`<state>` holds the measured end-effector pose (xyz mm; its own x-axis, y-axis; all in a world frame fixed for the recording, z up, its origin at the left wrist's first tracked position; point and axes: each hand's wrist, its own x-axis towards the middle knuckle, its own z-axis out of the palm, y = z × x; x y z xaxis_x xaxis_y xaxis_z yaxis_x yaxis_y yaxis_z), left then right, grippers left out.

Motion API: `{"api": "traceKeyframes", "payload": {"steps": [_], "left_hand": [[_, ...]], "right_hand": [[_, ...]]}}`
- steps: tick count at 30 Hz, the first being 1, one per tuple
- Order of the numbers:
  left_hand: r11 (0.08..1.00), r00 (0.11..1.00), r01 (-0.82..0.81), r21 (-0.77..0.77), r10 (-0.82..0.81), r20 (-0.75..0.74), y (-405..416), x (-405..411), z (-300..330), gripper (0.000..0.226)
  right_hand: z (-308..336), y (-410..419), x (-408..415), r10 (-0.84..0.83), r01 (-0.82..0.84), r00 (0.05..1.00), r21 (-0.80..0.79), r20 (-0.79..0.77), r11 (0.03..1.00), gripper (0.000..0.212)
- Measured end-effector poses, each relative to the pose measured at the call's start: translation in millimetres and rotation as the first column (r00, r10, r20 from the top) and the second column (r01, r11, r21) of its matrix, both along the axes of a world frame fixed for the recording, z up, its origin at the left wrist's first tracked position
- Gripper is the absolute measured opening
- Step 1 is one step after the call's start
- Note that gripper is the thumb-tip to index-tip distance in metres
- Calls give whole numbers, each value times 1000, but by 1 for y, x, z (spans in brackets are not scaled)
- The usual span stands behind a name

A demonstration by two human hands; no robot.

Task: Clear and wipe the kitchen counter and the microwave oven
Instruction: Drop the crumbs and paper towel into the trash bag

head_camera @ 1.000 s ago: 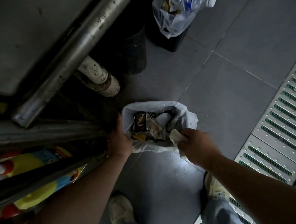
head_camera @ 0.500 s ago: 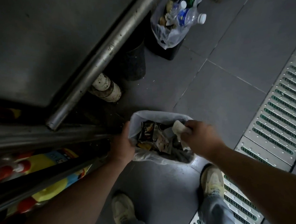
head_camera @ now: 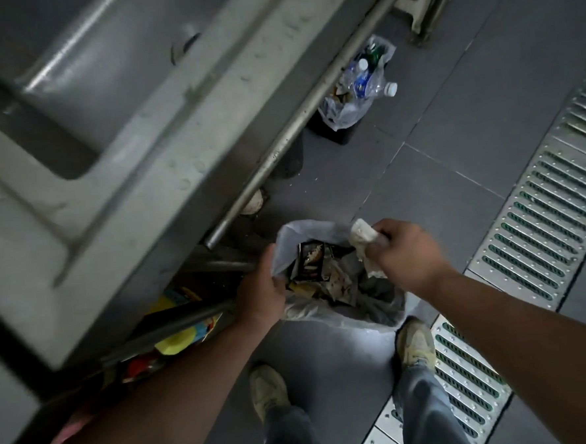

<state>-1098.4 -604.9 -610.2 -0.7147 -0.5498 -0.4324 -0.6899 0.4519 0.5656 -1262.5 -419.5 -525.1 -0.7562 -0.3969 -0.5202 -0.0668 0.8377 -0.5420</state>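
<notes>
My view is smeared along the left, where the steel desk (head_camera: pixel 164 154) and its sink basin blur together, and the bright packages on the shelf below it (head_camera: pixel 175 332) are too dim and streaked for me to read. Under the desk edge, a pale pipe end peeks out and the rest of it is hidden. My left hand (head_camera: pixel 260 294) covers the near-left rim of the bin bag (head_camera: pixel 292 235); my fingers there are curled over the plastic and gripping it, fingertips out of sight inside the fold. The rubbish in the bag is a jumble, and I can only pick out a dark wrapper (head_camera: pixel 310 260) on top of crumpled paper. My right hand (head_camera: pixel 406 252) is over the far-right side of the opening, knuckles up, forearm running in from the lower right, fingers clamped on a wad of used tissue (head_camera: pixel 362 233) that sticks out toward the bag's far rim and hangs down into it. My feet stand just behind the bag, the right shoe (head_camera: pixel 414 343) touching the edge of the floor grate (head_camera: pixel 539 227). Farther along the floor a second bin (head_camera: pixel 353 105) holds plastic bottles, its contents hard to make out.
</notes>
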Motion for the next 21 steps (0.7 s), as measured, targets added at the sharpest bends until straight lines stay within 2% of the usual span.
{"api": "traceKeyframes", "payload": {"steps": [6, 9, 11, 13, 16, 19, 21], "left_hand": [[999, 1000, -29, 39, 30, -10, 10, 31, 85, 68], [999, 997, -5, 41, 8, -75, 17, 56, 129, 72], [999, 996, 38, -13, -39, -82, 23, 74, 155, 78], [993, 998, 54, -102, -55, -8, 33, 92, 182, 74], [993, 988, -117, -14, 118, 100, 57, 117, 215, 59], [956, 951, -291, 42, 284, 122, 84, 142, 245, 61], [922, 916, -387, 26, 382, 124, 97, 156, 262, 62]], "right_hand": [[82, -4, 10, 0, -1, 999, -24, -43, 1000, 3], [121, -4, 11, 21, -22, 997, -16, -73, 1000, 6], [145, -6, 10, 41, -42, 995, -11, -87, 999, 9], [167, -9, 9, 72, -74, 991, -15, -110, 997, 13], [197, -18, 15, 167, -170, 977, -14, -134, 985, 15], [222, -31, 29, 338, -345, 928, -17, -156, 938, 14], [239, -40, 41, 452, -464, 876, -35, -168, 885, 17]]}}
